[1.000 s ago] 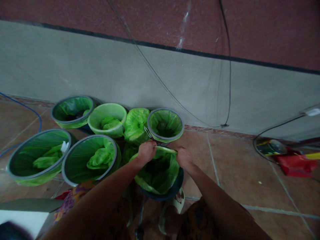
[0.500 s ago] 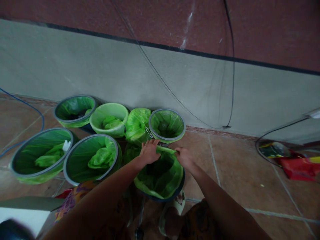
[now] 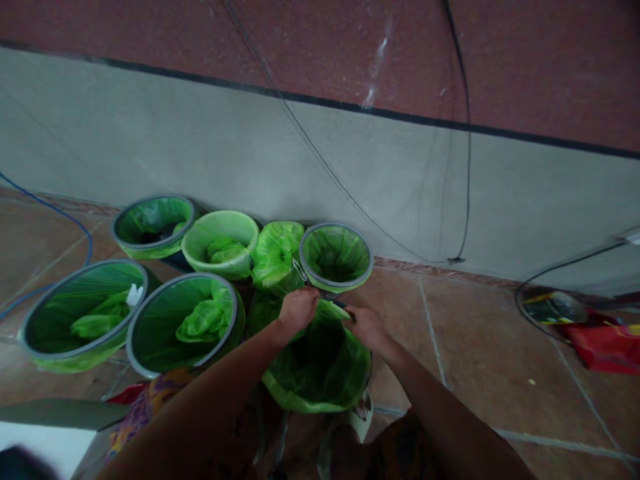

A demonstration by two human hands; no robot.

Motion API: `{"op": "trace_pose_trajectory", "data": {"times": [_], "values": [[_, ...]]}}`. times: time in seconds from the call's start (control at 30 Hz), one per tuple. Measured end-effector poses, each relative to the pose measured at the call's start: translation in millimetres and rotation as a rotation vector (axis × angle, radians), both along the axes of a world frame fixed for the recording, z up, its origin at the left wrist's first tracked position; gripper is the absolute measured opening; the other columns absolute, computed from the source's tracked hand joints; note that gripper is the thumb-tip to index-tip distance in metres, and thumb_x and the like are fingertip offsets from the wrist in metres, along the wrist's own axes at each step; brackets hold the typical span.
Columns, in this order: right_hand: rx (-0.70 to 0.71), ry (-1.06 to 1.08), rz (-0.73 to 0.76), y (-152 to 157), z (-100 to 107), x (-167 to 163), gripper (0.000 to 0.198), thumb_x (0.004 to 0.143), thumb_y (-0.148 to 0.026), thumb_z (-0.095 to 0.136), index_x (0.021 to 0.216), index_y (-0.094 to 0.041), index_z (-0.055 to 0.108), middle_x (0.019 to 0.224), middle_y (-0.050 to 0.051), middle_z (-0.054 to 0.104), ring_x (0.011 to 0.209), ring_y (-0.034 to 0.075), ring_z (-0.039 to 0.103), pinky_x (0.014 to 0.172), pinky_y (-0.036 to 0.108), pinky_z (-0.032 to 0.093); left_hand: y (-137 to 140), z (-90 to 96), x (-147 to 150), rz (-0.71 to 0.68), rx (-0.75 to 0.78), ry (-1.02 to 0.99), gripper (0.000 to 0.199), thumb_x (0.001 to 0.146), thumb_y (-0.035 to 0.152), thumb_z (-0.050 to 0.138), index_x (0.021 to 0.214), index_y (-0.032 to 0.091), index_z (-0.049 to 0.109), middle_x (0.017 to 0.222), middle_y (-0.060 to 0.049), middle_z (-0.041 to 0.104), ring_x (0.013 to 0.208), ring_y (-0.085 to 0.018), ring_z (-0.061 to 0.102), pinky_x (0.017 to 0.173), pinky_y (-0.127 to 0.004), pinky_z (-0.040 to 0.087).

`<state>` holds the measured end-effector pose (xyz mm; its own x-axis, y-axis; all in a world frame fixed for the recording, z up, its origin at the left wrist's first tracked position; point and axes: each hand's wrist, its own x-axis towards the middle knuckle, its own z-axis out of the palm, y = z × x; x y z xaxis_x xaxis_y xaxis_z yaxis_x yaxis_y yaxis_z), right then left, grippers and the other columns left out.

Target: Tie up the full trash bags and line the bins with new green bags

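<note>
A green plastic bag (image 3: 320, 373) lines a bin at my feet and hangs over its rim; the bin itself is mostly covered. My left hand (image 3: 300, 307) is closed on the bag's far edge, left of centre. Gripping the same edge a little to the right is my right hand (image 3: 366, 327). A short stretch of green film runs between the two hands. Just beyond them stands a round bin (image 3: 336, 253) with a grey rim and a green liner. Beside it, to the left, sits a bulging green bag (image 3: 278, 257).
Left of my hands stand several lined bins: a grey-rimmed one (image 3: 183, 327) nearby, another (image 3: 83, 313) farther left, a light green one (image 3: 220, 243) and one (image 3: 154, 227) by the wall. A blue cable (image 3: 60, 212) lies far left. At right are a black cable (image 3: 560, 267) and red object (image 3: 600, 340).
The bag's near edge has shifted toward me and now covers the dark bin rim that showed before. My hands stay on the far edge, slightly lower in the view.
</note>
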<state>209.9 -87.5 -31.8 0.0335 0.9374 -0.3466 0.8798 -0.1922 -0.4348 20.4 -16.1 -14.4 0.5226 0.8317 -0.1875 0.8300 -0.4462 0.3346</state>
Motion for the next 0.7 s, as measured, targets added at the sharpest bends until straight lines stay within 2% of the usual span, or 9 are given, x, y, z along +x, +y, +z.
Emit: {"op": "trace_pose_trajectory", "data": {"times": [0.13, 0.23, 0.33, 0.43, 0.57, 0.7], "values": [[-0.097, -0.121, -0.042, 2, -4, 7, 0.024, 0.079, -0.021, 0.057, 0.096, -0.019, 0.074, 0.09, 0.006, 0.073, 0.083, 0.018, 0.064, 0.07, 0.024, 0.041, 2, -1.9, -2, 0.061, -0.037, 0.083, 0.028, 0.092, 0.023, 0.04, 0.097, 0.019, 0.068, 0.099, -0.009, 0.071, 0.093, -0.021, 0.067, 0.081, -0.03, 0.05], [-0.089, -0.202, -0.108, 4, -6, 11, 0.02, 0.082, -0.023, 0.055, 0.089, -0.019, 0.073, 0.087, 0.008, 0.072, 0.084, 0.019, 0.064, 0.07, 0.025, 0.041, 0, -5.0, -2, 0.058, -0.064, 0.122, 0.026, 0.09, 0.022, 0.043, 0.097, 0.017, 0.068, 0.098, -0.011, 0.072, 0.096, -0.023, 0.068, 0.083, -0.032, 0.051], [-0.06, -0.226, -0.12, 4, -7, 11, 0.017, 0.082, -0.024, 0.055, 0.088, -0.02, 0.071, 0.085, 0.007, 0.072, 0.084, 0.018, 0.065, 0.071, 0.024, 0.041, -3, -7.8, -1, 0.012, -0.064, 0.07, 0.028, 0.087, 0.025, 0.051, 0.11, 0.018, 0.064, 0.106, -0.01, 0.07, 0.1, -0.023, 0.067, 0.087, -0.031, 0.051], [-0.041, -0.17, -0.122, 4, -10, 9, 0.014, 0.079, -0.025, 0.06, 0.088, -0.021, 0.07, 0.086, 0.005, 0.072, 0.083, 0.017, 0.065, 0.07, 0.024, 0.041, -6, -10.0, 0, -0.039, -0.073, -0.005, 0.041, 0.085, 0.031, 0.055, 0.124, 0.019, 0.056, 0.115, -0.009, 0.068, 0.102, -0.022, 0.065, 0.089, -0.031, 0.051], [0.001, 0.0, -0.154, 2, -19, 12, 0.013, 0.077, -0.027, 0.063, 0.086, -0.021, 0.071, 0.083, 0.002, 0.073, 0.079, 0.016, 0.065, 0.069, 0.024, 0.043, -5, -14.6, 1, 0.005, -0.104, 0.05, 0.029, 0.089, 0.027, 0.048, 0.113, 0.017, 0.061, 0.109, -0.011, 0.07, 0.102, -0.024, 0.066, 0.089, -0.034, 0.051], [0.048, 0.1, -0.207, 2, -33, 16, 0.019, 0.083, -0.026, 0.055, 0.082, -0.019, 0.072, 0.081, 0.003, 0.072, 0.076, 0.016, 0.065, 0.068, 0.024, 0.044, -1, -18.8, -1, 0.068, -0.133, 0.053, 0.028, 0.09, 0.021, 0.044, 0.11, 0.019, 0.064, 0.107, -0.01, 0.071, 0.101, -0.022, 0.067, 0.089, -0.033, 0.05]]}}
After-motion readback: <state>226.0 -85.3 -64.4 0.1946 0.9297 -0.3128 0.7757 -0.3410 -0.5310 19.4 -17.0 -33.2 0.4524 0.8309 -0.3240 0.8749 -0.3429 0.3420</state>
